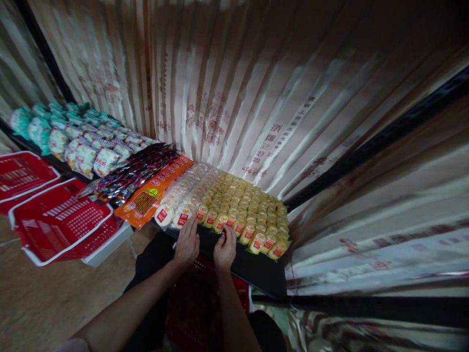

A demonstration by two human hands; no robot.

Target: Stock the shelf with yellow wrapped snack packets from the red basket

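My left hand (pixel 187 243) reaches forward with its fingers stretched out and close together, the tips at the front of the rows between the white packs (pixel 182 216) and the yellow packs (pixel 210 218). To its right is my right hand (pixel 224 248), its fingers slightly bent and the thumb a little apart, with its fingertips at the front of a yellow pack (pixel 221 222). No pack is visibly lifted by either hand. The small round-ended packs bear red labels and lie in tight rows on a black shelf (pixel 252 271). What exactly the fingertips touch is hard to see.
Left of the white packs lie an orange snack bag (pixel 146 201), dark shiny packets (pixel 135 173) and white-and-teal bags (pixel 106 161). Red baskets (pixel 62 220) stand at the left. Pale printed sheeting (pixel 220 98) hangs behind, and a black post (pixel 366 146) slants at the right.
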